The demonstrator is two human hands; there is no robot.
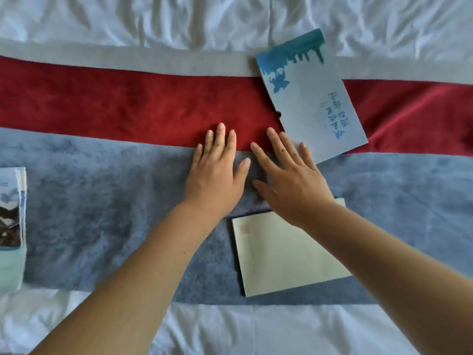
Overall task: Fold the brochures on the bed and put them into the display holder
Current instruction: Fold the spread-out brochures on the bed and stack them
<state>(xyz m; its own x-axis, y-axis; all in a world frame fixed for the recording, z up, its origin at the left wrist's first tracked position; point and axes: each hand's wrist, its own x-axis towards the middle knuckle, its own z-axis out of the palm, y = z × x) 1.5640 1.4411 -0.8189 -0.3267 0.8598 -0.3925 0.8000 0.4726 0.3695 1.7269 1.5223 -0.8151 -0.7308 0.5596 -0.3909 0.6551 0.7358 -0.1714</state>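
2 brochures lie flat on the bed (89, 206), well apart from each other. The far one, a pale blue brochure (311, 98), has a darker blue skyline print along its top edge and blue lettering down its right side; it lies tilted, crossing the red band of the bed cover, with its lower corner reaching the grey-blue band. The near one, a cream brochure (281, 254), shows a plain face with a faint small mark near its upper left corner and rests on the grey-blue band, slightly turned. At the left edge, the display holder (11, 265) is pale green and carries a stack of folded brochures (12, 208) with a photo print on the front.
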